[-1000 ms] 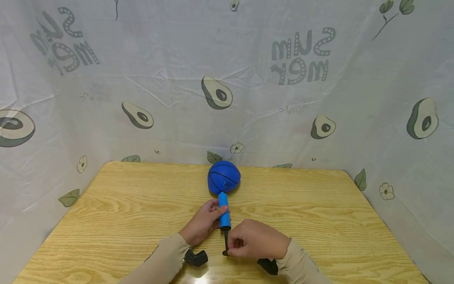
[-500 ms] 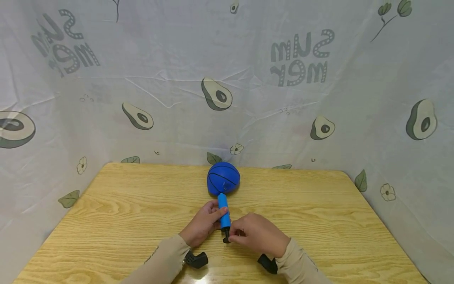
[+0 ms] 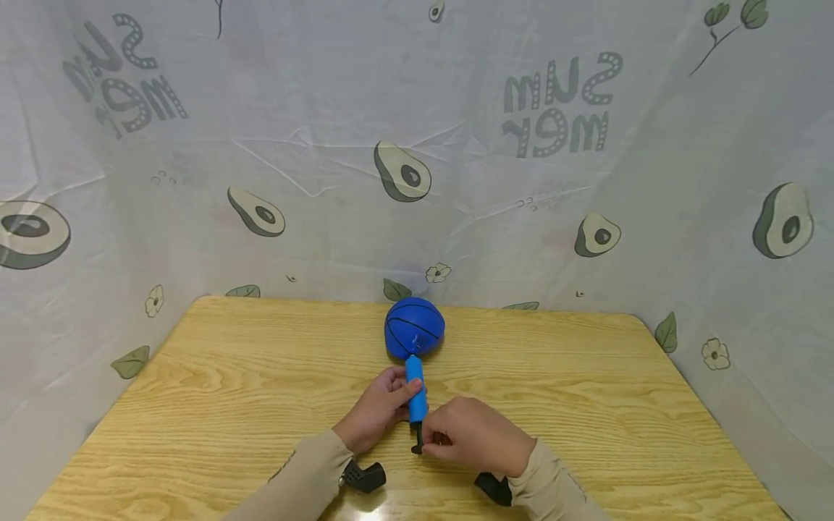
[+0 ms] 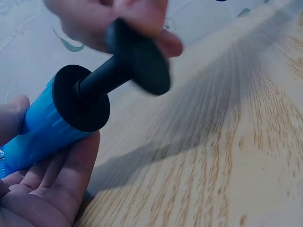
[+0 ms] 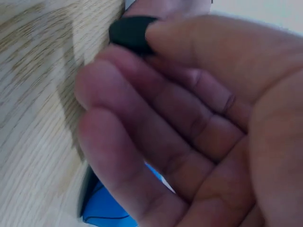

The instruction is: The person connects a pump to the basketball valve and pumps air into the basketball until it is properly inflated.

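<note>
1. Low over the table (image 3: 554, 376), the blue pump (image 3: 418, 408) points straight ahead, long axis front to back, tip toward the ball (image 3: 413, 324), black handle (image 4: 142, 64) nearest.
2. Left hand (image 3: 376, 408) curls round the cylindrical barrel (image 4: 42, 130); right hand (image 3: 478, 437) pinches the flat handle, fingers bent.
3. The ball's lopsided, black-seamed.
4. Wood-grained table, creased sheet (image 3: 326, 94) behind.

The pump barrel (image 4: 45, 120) and matt plunger handle (image 4: 147, 66) look plastic, the ball (image 3: 413, 322) rubbery. The tabletop (image 3: 573, 391) shows glossy wood grain.
</note>
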The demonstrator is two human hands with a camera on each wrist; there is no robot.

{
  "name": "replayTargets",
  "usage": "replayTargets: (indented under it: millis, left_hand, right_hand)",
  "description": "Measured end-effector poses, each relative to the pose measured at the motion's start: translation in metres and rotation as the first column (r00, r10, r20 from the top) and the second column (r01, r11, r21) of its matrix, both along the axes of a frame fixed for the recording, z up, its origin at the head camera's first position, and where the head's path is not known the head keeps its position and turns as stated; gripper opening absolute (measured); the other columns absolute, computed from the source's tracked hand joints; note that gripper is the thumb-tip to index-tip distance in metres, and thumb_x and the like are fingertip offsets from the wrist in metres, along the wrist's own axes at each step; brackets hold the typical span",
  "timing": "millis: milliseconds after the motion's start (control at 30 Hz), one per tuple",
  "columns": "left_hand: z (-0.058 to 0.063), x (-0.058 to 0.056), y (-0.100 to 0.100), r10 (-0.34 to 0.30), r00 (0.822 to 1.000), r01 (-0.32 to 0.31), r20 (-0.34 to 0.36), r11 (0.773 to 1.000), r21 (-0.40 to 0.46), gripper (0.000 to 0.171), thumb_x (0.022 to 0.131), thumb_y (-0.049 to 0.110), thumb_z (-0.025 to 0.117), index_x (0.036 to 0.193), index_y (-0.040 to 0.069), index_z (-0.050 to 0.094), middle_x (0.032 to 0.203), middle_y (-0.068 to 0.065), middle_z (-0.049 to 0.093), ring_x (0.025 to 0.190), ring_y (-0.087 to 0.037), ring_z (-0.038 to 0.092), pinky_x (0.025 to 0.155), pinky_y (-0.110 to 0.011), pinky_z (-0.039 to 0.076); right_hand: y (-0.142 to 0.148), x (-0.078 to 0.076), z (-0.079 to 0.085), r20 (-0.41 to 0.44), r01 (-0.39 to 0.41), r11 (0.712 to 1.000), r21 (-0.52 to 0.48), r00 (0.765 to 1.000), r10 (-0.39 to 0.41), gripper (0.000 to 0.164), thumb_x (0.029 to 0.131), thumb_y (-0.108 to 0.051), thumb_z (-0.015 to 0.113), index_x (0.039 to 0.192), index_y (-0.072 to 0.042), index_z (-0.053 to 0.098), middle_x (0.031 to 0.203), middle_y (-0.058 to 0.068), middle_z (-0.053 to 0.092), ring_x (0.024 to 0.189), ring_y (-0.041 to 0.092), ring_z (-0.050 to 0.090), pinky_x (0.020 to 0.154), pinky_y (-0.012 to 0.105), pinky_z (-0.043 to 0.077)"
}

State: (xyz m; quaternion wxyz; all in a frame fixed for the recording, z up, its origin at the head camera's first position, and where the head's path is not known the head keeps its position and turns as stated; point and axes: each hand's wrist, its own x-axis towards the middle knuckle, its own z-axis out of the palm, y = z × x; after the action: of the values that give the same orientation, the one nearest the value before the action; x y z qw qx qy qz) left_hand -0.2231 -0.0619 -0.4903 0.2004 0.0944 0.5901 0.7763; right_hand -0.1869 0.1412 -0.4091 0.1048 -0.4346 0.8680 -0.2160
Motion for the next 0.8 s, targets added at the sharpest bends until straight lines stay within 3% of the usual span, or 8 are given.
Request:
replayTargets:
  millis: [500, 800]
  left_hand:
    - [0.0042, -0.0004, 0.0014, 0.026, 0.999, -0.028, 0.047, 0.999, 0.044, 0.056, 0.108, 0.024, 0.059, 0.147, -0.008, 0.033, 0.126, -0.022, 0.060, 0.103, -0.021, 0.066, 0.090, -0.032, 0.058]
    - [0.0070, 0.0009, 0.0013, 0.027, 0.998, -0.029, 0.056, 0.999, 0.037, 0.058, 0.108, 0.024, 0.058, 0.149, -0.008, 0.031, 0.125, -0.020, 0.062, 0.103, -0.019, 0.067, 0.090, -0.031, 0.058]
  right_hand:
    - [-0.0013, 0.0075, 0.0037, 0.100, -0.190, 0.980, -0.066, 0.976, 0.196, 0.015, 0.095, -0.017, 0.076, 0.082, -0.021, 0.073, 0.071, -0.022, 0.060, 0.063, -0.016, 0.049, 0.059, 0.006, 0.045]
    - [-0.0019, 0.0092, 0.0081, 0.113, -0.214, 0.972, -0.094, 0.968, 0.224, 0.016, 0.096, -0.014, 0.075, 0.081, -0.020, 0.074, 0.070, -0.020, 0.062, 0.062, -0.017, 0.048, 0.058, 0.006, 0.045]
